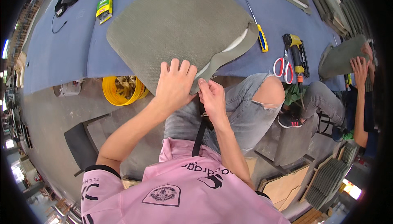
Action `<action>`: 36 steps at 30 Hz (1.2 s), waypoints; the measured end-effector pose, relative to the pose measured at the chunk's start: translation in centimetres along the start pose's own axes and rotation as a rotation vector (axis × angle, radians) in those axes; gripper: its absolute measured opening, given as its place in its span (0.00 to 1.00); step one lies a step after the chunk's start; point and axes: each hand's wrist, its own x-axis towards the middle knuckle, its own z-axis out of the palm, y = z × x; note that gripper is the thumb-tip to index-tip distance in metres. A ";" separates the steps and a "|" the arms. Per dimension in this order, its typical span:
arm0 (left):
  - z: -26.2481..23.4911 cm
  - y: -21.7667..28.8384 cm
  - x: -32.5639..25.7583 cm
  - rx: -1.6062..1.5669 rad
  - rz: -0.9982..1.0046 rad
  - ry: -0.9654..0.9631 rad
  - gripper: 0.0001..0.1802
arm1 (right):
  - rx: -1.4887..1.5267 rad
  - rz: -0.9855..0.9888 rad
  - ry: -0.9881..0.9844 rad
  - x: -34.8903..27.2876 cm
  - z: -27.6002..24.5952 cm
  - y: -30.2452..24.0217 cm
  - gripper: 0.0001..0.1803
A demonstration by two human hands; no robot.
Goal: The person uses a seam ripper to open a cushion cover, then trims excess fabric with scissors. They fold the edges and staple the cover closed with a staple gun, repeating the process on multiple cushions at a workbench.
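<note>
A grey-green upholstered seat cushion [176, 23] lies on the blue-covered table, one corner pointing toward me over its near edge. Along its right side the fabric flap [239, 48] hangs loose, and white padding [234, 43] shows beneath it. My left hand [175, 82] grips the near corner, with the fingers on top and the thumb by the corner's edge. Close beside it, my right hand [213, 97] pinches the end of the loose flap at that corner. The right fingertips are partly hidden.
Right of the cushion lie a screwdriver [262, 38], red-handled scissors [283, 67] and a yellow-black staple gun [295, 54]. A green-yellow box [104, 9] sits at the left. Below the table edge stands a yellow bucket [112, 93]. At right, another person's hand [359, 69] holds a similar cushion [342, 58].
</note>
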 end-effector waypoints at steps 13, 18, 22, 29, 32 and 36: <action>2.6 -0.1 -1.8 -0.075 -0.022 0.199 0.22 | -0.208 -0.131 -0.173 -0.5 -0.9 -3.2 0.19; 2.6 -0.2 -2.3 -0.091 -0.084 0.250 0.15 | -0.313 -0.403 -0.003 -0.9 -10.7 -8.8 0.13; 2.2 0.2 -1.7 -0.090 -0.118 0.389 0.11 | -1.053 -0.494 0.537 7.2 -26.0 -11.0 0.25; 2.6 0.3 -1.5 -0.110 -0.201 0.407 0.10 | -1.479 -0.070 0.484 17.4 -36.8 -7.6 0.53; 2.4 0.1 -1.3 -0.136 -0.220 0.384 0.10 | -1.373 -0.198 0.403 19.2 -37.9 -8.5 0.56; 2.0 0.0 -0.9 -0.247 -0.192 0.331 0.09 | -1.282 -0.239 0.417 16.8 -40.0 -10.9 0.49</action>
